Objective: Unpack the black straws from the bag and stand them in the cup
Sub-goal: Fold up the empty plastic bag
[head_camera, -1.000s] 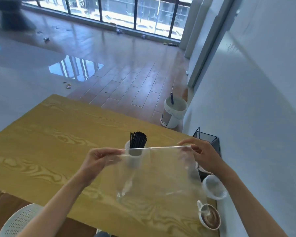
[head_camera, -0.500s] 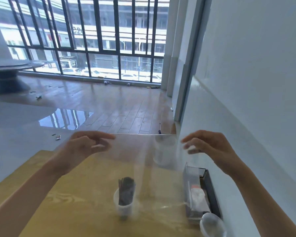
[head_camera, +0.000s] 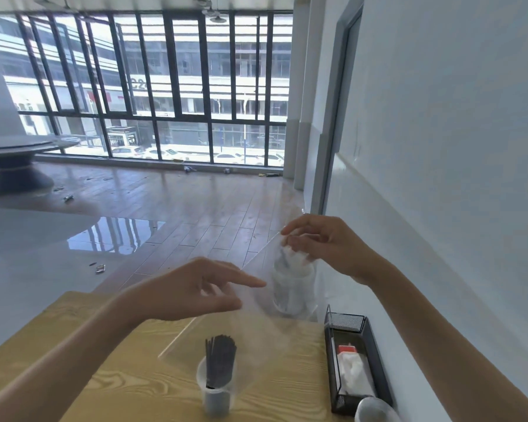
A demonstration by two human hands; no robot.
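Black straws point(head_camera: 220, 360) stand bunched in a translucent plastic cup point(head_camera: 216, 397) on the wooden table point(head_camera: 128, 385), near its front. An empty clear plastic bag point(head_camera: 256, 333) hangs in the air above and behind the cup. My right hand point(head_camera: 326, 245) pinches the bag's upper corner between thumb and fingertips. Lower and to the left, my left hand point(head_camera: 195, 287) has its fingers spread apart, fingertips at the bag's edge; I see no grip on it.
A black mesh box point(head_camera: 355, 360) holding white packets stands along the table's right edge by the white wall. A round metal object point(head_camera: 375, 411) lies in front of it. A white bucket point(head_camera: 291, 287) on the wooden floor shows through the bag.
My view has tilted upward toward the windows. My left hand has let go of the bag's top edge and dropped lower; my right hand still holds the bag, which now hangs slanted.
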